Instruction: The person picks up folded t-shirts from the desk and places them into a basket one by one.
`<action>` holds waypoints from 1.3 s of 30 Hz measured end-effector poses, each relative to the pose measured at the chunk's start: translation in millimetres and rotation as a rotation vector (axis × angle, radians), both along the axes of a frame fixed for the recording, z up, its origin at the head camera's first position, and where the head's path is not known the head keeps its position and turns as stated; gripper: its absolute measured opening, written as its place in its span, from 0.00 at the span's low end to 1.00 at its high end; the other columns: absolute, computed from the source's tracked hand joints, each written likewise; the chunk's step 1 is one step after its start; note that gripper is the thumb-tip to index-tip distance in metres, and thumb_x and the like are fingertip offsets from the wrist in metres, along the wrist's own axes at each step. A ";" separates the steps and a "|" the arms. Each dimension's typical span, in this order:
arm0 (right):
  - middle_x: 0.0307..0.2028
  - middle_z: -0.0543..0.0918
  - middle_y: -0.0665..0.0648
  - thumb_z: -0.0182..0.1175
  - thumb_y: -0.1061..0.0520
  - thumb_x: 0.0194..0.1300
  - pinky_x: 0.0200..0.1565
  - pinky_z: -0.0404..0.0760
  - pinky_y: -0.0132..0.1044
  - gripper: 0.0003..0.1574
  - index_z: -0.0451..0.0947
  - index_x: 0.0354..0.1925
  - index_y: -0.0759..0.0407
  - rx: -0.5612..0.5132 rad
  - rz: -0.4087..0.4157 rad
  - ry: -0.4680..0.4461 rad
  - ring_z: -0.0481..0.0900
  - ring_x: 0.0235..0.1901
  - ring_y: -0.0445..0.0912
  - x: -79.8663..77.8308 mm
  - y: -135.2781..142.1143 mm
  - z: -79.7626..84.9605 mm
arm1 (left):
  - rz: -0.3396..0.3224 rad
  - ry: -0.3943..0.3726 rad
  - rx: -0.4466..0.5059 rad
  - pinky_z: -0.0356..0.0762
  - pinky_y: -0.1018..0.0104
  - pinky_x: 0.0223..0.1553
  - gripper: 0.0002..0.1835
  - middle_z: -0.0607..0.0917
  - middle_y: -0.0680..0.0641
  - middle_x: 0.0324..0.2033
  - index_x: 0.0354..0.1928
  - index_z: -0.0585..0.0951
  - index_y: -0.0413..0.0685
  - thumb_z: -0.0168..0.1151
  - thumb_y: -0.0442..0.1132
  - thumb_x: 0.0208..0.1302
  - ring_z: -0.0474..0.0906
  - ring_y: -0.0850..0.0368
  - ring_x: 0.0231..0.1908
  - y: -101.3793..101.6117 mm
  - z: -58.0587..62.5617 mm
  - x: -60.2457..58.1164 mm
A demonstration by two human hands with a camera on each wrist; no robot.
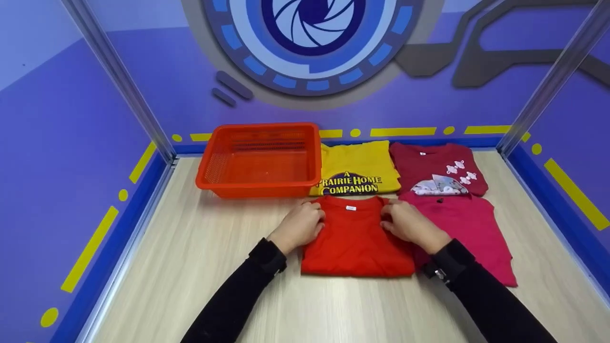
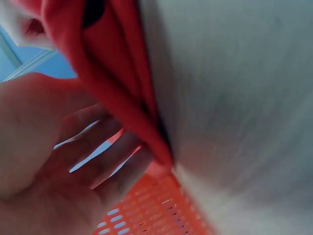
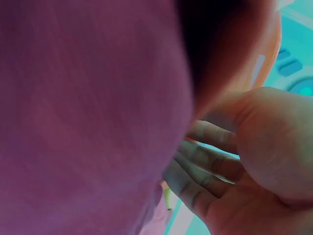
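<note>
- Lying flat and folded on the wooden table, the red shirt sits between both hands in the head view, its collar and white label toward the back wall.
- The left hand grips its left shoulder edge, and the right hand grips the right one, fingers bent at the cloth.
- Behind the left hand stands the orange basket; the yellow shirt, printed "A Prairie Home Companion", lies just right of it.
- Farther right is the dark red shirt with pale motifs, and in front of that the pink shirt, partly covered by the right arm.
- In the left wrist view, the left thumb and fingers pinch a red fold, the basket's perforated side below.
- In the right wrist view, purplish-looking cloth fills the left side; the fingertips go behind its edge, their ends hidden.
</note>
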State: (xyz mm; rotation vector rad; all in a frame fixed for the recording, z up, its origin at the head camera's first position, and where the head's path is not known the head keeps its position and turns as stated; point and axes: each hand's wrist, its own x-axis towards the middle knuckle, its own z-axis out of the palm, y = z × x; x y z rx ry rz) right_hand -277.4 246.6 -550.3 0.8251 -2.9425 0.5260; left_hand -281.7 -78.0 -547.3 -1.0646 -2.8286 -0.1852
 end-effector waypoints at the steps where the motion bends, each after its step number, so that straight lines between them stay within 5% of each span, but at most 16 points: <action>1: 0.36 0.86 0.60 0.74 0.65 0.67 0.47 0.87 0.55 0.03 0.89 0.40 0.63 -0.007 0.010 -0.004 0.85 0.39 0.56 0.9 -0.1 0.6 | 0.000 -0.014 0.008 0.80 0.52 0.70 0.05 0.91 0.46 0.40 0.42 0.93 0.47 0.70 0.38 0.74 0.89 0.47 0.50 -1.8 1.6 0.3; 4: 0.36 0.88 0.60 0.71 0.68 0.67 0.47 0.88 0.54 0.04 0.90 0.41 0.65 -0.049 0.011 0.016 0.86 0.39 0.56 0.4 1.2 5.6 | 0.038 -0.039 0.061 0.86 0.53 0.61 0.05 0.91 0.46 0.41 0.44 0.93 0.46 0.69 0.34 0.74 0.89 0.47 0.49 -5.6 6.3 -0.9; 9: 0.37 0.87 0.67 0.68 0.73 0.67 0.47 0.88 0.58 0.10 0.89 0.46 0.71 -0.095 -0.067 0.104 0.87 0.40 0.61 -13.3 3.6 18.9 | 0.149 0.045 0.080 0.91 0.53 0.51 0.11 0.90 0.42 0.49 0.54 0.89 0.41 0.67 0.30 0.74 0.90 0.44 0.48 -1.6 9.1 -10.3; 14: 0.38 0.86 0.68 0.68 0.71 0.67 0.46 0.87 0.59 0.10 0.87 0.47 0.69 0.020 -0.049 0.014 0.85 0.38 0.61 -30.8 -1.6 17.3 | 0.171 -0.008 0.007 0.92 0.50 0.49 0.15 0.89 0.37 0.49 0.59 0.85 0.34 0.63 0.31 0.76 0.91 0.39 0.48 6.8 3.4 -21.3; 16: 0.39 0.87 0.69 0.67 0.70 0.67 0.48 0.87 0.60 0.09 0.87 0.46 0.68 0.047 -0.034 -0.041 0.86 0.40 0.62 -35.9 -4.4 12.6 | 0.176 -0.073 0.005 0.91 0.48 0.52 0.15 0.89 0.35 0.49 0.58 0.85 0.32 0.62 0.32 0.76 0.91 0.37 0.49 8.4 2.0 -25.5; 18: 0.41 0.87 0.70 0.67 0.69 0.68 0.50 0.86 0.62 0.08 0.86 0.46 0.67 0.065 -0.029 -0.080 0.86 0.41 0.63 -40.5 -4.9 7.5 | 0.174 -0.098 0.028 0.90 0.48 0.53 0.14 0.90 0.36 0.49 0.55 0.86 0.33 0.63 0.34 0.74 0.90 0.38 0.49 6.9 -16.5 -39.9; 23: 0.36 0.86 0.66 0.68 0.62 0.67 0.42 0.83 0.62 0.05 0.86 0.41 0.63 0.121 -0.034 -0.070 0.84 0.36 0.60 -60.2 8.9 -17.3 | 0.206 -0.233 0.076 0.88 0.49 0.57 0.11 0.89 0.38 0.51 0.50 0.87 0.35 0.66 0.35 0.71 0.88 0.42 0.50 7.7 -15.8 -46.8; 25: 0.34 0.85 0.64 0.68 0.60 0.68 0.41 0.83 0.61 0.05 0.86 0.39 0.61 0.135 -0.038 -0.084 0.83 0.35 0.58 -69.0 13.8 -26.9 | 0.239 -0.299 0.081 0.87 0.52 0.54 0.08 0.89 0.38 0.47 0.46 0.87 0.35 0.67 0.35 0.72 0.86 0.44 0.46 10.2 2.3 -37.4; 28: 0.34 0.85 0.65 0.66 0.59 0.68 0.42 0.84 0.57 0.06 0.84 0.36 0.62 0.140 -0.032 -0.108 0.83 0.35 0.59 -82.3 18.5 -44.7 | 0.269 -0.309 0.109 0.83 0.58 0.46 0.05 0.87 0.41 0.39 0.38 0.86 0.38 0.69 0.34 0.70 0.80 0.48 0.38 10.8 3.0 -37.2; 30: 0.37 0.84 0.65 0.65 0.58 0.69 0.47 0.85 0.59 0.07 0.82 0.39 0.63 0.138 -0.027 -0.112 0.83 0.39 0.61 -88.6 21.7 -57.8 | 0.278 -0.302 0.130 0.84 0.57 0.47 0.06 0.87 0.41 0.41 0.42 0.87 0.38 0.71 0.34 0.68 0.82 0.49 0.40 11.3 3.1 -35.6; 35: 0.35 0.82 0.62 0.63 0.61 0.72 0.47 0.84 0.57 0.07 0.78 0.43 0.65 0.106 -0.010 -0.169 0.82 0.38 0.57 -58.0 8.2 -10.9 | 0.271 -0.256 0.138 0.88 0.50 0.59 0.19 0.90 0.37 0.54 0.59 0.85 0.37 0.70 0.35 0.69 0.89 0.42 0.54 12.1 5.7 -29.7; 37: 0.34 0.82 0.62 0.61 0.63 0.74 0.46 0.82 0.55 0.07 0.79 0.46 0.67 0.058 -0.003 -0.196 0.80 0.36 0.55 -42.4 3.0 18.0 | 0.268 -0.241 0.144 0.89 0.49 0.56 0.18 0.90 0.36 0.52 0.60 0.84 0.37 0.68 0.35 0.70 0.90 0.41 0.52 10.8 9.7 -27.2; 39: 0.38 0.85 0.64 0.61 0.63 0.76 0.49 0.84 0.56 0.11 0.81 0.52 0.69 -0.014 0.001 -0.188 0.83 0.40 0.57 -41.8 8.3 23.1 | 0.260 -0.217 0.162 0.90 0.48 0.53 0.17 0.91 0.37 0.51 0.59 0.84 0.39 0.66 0.34 0.72 0.91 0.41 0.51 8.3 15.4 -24.2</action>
